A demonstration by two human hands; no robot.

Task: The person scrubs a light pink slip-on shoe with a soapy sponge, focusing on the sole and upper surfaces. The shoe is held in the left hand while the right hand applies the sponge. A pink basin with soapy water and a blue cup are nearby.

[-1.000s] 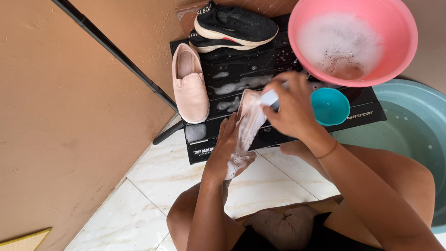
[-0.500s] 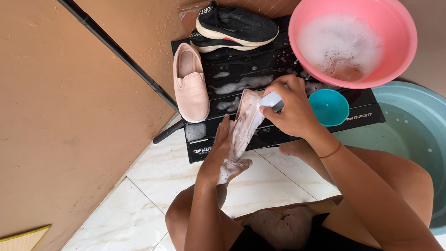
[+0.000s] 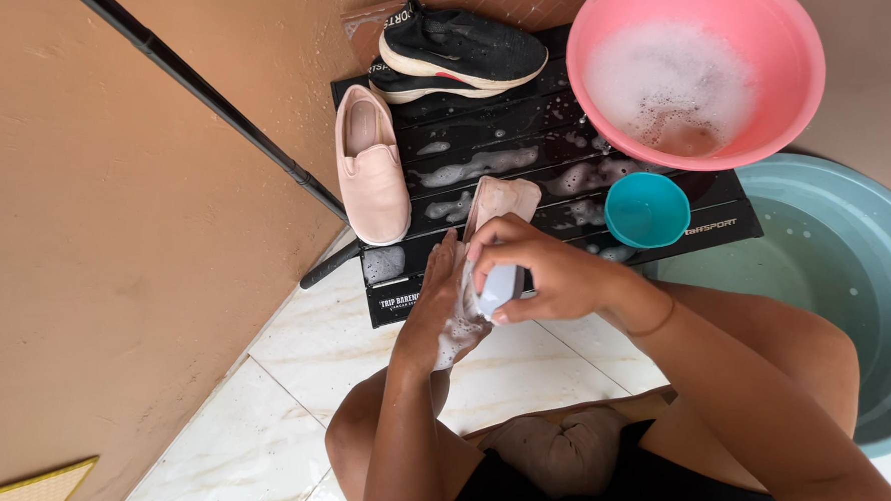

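Pink basin (image 3: 775, 54) (foamy), teal bowl (image 3: 646, 211), black sneakers (image 3: 461, 51), blue tub (image 3: 854, 288).

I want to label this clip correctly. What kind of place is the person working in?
Probably a home washing corner on a tiled floor beside a wall. A pink basin holds soapy water, shoes lie on a wet black slatted mat, and a large teal tub stands alongside.

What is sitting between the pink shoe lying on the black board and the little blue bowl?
In the head view, the soapy pink shoe held by the left hand lies between the pink shoe and the small teal bowl.
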